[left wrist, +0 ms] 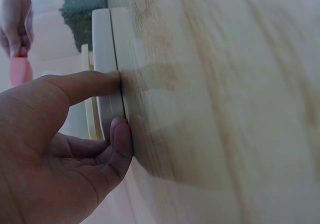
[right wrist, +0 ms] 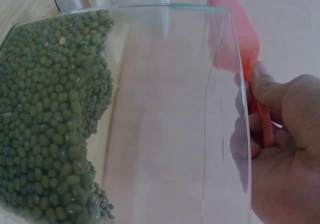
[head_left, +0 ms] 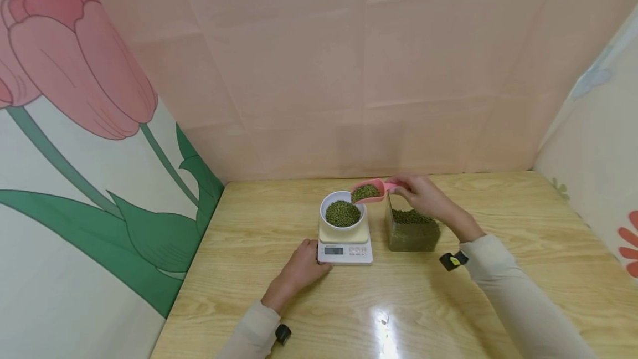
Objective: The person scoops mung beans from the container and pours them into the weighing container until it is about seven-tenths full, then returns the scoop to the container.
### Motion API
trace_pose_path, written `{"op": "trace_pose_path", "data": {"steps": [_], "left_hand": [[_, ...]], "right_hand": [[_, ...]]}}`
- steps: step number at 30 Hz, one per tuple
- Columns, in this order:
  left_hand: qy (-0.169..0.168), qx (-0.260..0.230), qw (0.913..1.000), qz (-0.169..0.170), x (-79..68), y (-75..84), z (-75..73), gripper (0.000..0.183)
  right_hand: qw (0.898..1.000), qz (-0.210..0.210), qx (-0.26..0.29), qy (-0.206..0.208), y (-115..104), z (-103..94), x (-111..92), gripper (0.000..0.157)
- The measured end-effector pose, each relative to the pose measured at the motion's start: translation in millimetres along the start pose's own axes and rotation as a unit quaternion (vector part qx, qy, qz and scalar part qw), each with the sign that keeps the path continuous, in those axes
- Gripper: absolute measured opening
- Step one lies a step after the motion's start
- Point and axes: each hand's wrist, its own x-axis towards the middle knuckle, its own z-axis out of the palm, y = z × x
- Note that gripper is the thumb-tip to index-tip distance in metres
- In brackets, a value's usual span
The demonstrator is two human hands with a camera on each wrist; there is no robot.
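My right hand [head_left: 418, 195] grips the handle of a pink scoop [right wrist: 235, 34] loaded with green mung beans [head_left: 366, 193]. The scoop's lip overlaps the right rim of a white bowl [head_left: 323, 204] in the head view. More mung beans lie in this bowl, which sits on a white kitchen scale [head_left: 346, 259]. At the scale's front left corner, my left hand [head_left: 301, 267] holds the edge, thumb along the front and curled fingers at the side. In the left wrist view, the thumb and fingertips [left wrist: 120, 134] press against the scale's side [left wrist: 104, 54], close over the tabletop.
Just right of the scale stands a clear rectangular container [head_left: 412, 237], partly filled with mung beans [right wrist: 50, 119]. Its tall transparent wall [right wrist: 160, 114] rises below my right hand. The wooden table [head_left: 239, 226] meets a pink-covered wall [head_left: 299, 98] behind and a tulip-painted wall [head_left: 75, 98] at left.
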Motion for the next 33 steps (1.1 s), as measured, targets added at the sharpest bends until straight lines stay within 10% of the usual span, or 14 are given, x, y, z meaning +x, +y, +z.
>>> {"op": "trace_pose_path", "data": {"steps": [33], "left_hand": [[0.0, -0.006, 1.0, -0.003, 0.4, 0.4, 0.5, 0.047]], "right_hand": [[0.998, -0.02, -0.048, -0.024, -14, 3.6, 8, 0.023]]}}
